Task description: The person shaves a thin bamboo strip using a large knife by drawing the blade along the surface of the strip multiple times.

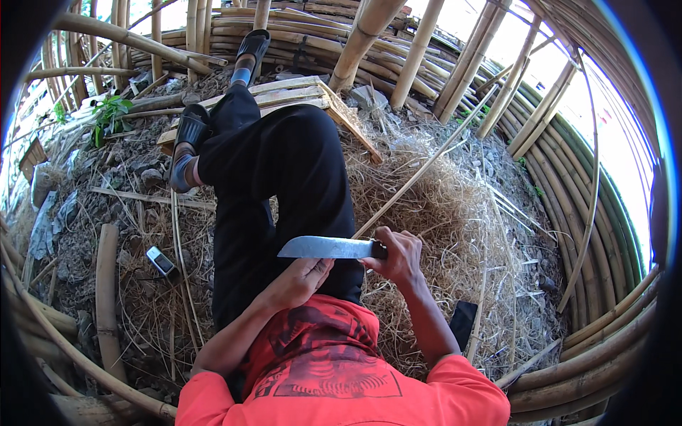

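Observation:
A large knife (325, 247) with a broad grey blade lies crosswise above my lap, its tip to the left. My right hand (399, 252) is closed around its dark handle. A long thin bamboo strip (419, 173) slants down from the upper right and passes behind the blade. It lines up with the pinched fingertips of my left hand (301, 281), just below the blade; the blade hides the strip's near end. My crossed legs in black trousers (298, 170) are under the knife.
A heap of curly bamboo shavings (440, 213) spreads to the right of my legs. Near my feet is a wooden slatted pallet (312, 96). A small white-and-dark device (162, 263) lies at left, and a black flat object (463, 323) at right. Stacked bamboo poles (575, 234) curve around me.

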A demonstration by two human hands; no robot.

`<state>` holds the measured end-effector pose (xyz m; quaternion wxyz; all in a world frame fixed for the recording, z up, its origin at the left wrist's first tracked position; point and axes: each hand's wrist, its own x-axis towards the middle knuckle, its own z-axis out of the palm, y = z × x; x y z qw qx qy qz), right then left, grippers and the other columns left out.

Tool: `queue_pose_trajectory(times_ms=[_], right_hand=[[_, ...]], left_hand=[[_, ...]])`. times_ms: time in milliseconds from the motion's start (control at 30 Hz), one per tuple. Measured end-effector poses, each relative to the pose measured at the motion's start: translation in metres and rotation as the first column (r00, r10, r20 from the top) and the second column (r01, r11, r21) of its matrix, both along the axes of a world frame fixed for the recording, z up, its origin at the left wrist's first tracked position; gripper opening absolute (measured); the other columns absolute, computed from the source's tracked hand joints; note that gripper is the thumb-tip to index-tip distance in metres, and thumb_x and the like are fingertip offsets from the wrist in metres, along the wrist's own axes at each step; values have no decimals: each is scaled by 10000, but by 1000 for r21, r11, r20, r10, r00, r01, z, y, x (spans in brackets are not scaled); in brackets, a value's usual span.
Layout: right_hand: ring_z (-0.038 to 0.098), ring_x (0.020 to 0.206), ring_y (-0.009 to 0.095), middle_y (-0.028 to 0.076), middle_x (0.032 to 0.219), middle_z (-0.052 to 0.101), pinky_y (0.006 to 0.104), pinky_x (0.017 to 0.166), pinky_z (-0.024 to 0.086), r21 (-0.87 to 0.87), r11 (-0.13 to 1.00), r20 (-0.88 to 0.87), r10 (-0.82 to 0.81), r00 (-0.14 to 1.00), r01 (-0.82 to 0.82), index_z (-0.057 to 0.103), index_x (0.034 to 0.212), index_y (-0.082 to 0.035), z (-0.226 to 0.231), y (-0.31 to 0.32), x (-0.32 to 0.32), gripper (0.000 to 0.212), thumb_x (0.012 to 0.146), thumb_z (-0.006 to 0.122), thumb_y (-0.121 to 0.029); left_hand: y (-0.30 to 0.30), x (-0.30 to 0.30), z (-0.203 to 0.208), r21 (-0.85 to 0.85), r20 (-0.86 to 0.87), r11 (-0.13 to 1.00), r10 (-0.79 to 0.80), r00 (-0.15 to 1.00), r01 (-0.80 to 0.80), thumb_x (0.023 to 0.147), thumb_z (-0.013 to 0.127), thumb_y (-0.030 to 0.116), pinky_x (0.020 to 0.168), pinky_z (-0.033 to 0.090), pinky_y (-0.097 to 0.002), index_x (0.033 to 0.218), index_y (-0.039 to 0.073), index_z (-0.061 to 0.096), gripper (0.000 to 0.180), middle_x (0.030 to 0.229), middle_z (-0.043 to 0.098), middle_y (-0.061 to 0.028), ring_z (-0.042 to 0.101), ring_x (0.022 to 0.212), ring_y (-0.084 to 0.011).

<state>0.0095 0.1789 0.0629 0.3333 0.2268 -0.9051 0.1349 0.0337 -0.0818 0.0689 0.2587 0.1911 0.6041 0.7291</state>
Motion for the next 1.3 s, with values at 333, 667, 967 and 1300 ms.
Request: queue_pose_trajectory(times_ms=[333,667,967,1300], right_hand=[[644,605,329,98,673,632,437,600,502,26,994,34,-106,994,105,591,912,-84,16,33,-19,754,750,587,-820],[399,418,71,53,642,607,304,366,361,-428,713,261,-491,831,555,607,1127,-35,20,165,-79,638,1011,387,-622],[364,424,58,-53,525,377,231,409,260,-929,166,334,-13,943,331,536,1019,-98,18,104,-30,692,940,376,-767],[444,448,106,-2,531,460,281,426,328,-904,417,207,238,949,92,507,1121,-91,-40,11,29,689,878,569,-732]], left_hand=[[-9,4,5,-51,-82,999,15,997,-19,1103,357,381,517,286,-205,909,119,464,343,689,352,75,299,579,-29],[-38,29,-17,-80,-49,996,-28,998,24,1107,341,356,504,282,-210,928,95,464,340,682,361,65,300,553,-39],[-35,24,-23,-35,3,988,-153,988,153,1097,371,370,519,277,-209,936,83,487,349,703,381,54,304,583,-42],[-30,16,-19,-48,-41,996,-75,996,73,1097,378,373,542,295,-208,963,81,498,344,716,384,63,316,599,-36]])
